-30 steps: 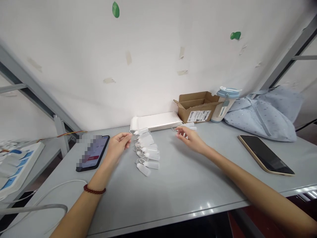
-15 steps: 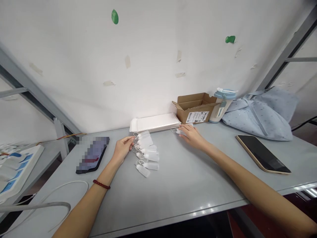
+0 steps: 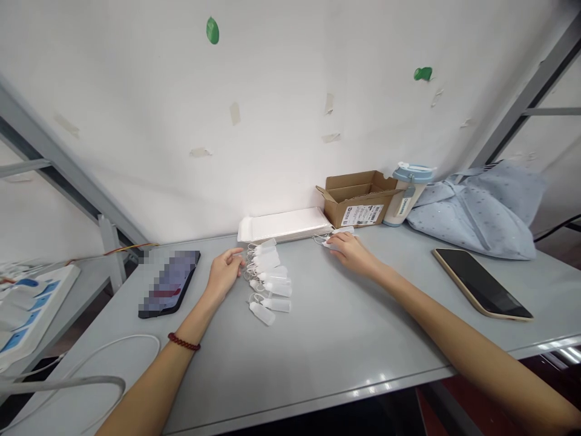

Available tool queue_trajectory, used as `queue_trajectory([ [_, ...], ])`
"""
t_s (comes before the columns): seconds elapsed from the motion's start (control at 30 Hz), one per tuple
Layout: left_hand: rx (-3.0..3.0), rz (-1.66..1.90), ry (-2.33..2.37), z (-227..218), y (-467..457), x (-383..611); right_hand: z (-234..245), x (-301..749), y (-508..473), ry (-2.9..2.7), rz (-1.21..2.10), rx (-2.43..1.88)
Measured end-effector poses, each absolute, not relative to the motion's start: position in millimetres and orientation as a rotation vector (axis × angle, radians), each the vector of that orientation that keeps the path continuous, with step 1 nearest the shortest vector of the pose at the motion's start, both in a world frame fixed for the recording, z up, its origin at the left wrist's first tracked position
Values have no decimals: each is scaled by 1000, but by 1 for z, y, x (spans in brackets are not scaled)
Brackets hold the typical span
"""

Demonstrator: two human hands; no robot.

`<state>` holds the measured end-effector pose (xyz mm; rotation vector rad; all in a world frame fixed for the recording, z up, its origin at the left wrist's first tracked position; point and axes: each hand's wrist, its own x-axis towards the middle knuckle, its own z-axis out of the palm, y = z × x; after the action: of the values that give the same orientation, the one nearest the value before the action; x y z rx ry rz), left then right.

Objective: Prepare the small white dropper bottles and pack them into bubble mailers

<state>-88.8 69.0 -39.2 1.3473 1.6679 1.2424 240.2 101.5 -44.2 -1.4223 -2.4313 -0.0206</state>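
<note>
Several small translucent squeeze bottles (image 3: 278,286) with thin white loops at their caps lie in an overlapping column on the grey table. Just left of the upper bottles is my left hand (image 3: 224,272), its thumb and index finger apart with nothing between them. My right hand (image 3: 350,251) is further right, fingers closed round a small white bottle (image 3: 325,243) that they partly cover. Another white bottle (image 3: 344,230) shows just behind those fingers.
A flat white stack of packets (image 3: 285,224) lies by the wall, beside an open cardboard box (image 3: 333,209). To the right are a lidded cup (image 3: 402,203), a blue fabric bag (image 3: 472,212) and a phone (image 3: 483,283). Another phone (image 3: 175,284) and a power strip (image 3: 40,315) are left.
My left thumb and finger have parted from the upper bottles' loops, and that hand has shifted slightly left. My right hand stays at its bottles, its fingers moved a little.
</note>
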Motion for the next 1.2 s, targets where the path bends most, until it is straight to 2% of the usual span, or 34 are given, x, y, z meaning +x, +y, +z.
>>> queue_trajectory([
  [0.3, 1389, 1384, 1740, -28, 63, -89, -45, 239, 102, -2419, 28, -1470],
  [0.6, 1613, 1376, 1639, -8, 34, -60, -39, 229, 91, -2384, 82, -1380],
  [0.73, 1680, 1276, 1514, -4, 18, -43, -25, 218, 75, -2224, 296, -1190],
  [1.0, 1812, 1022, 1445, -6, 7, -33, 2, 200, 39, -1984, 844, -1077],
  [1.2, 1889, 973, 1373, -10, 5, -27, 7, 198, 34, -1927, 976, -1040],
])
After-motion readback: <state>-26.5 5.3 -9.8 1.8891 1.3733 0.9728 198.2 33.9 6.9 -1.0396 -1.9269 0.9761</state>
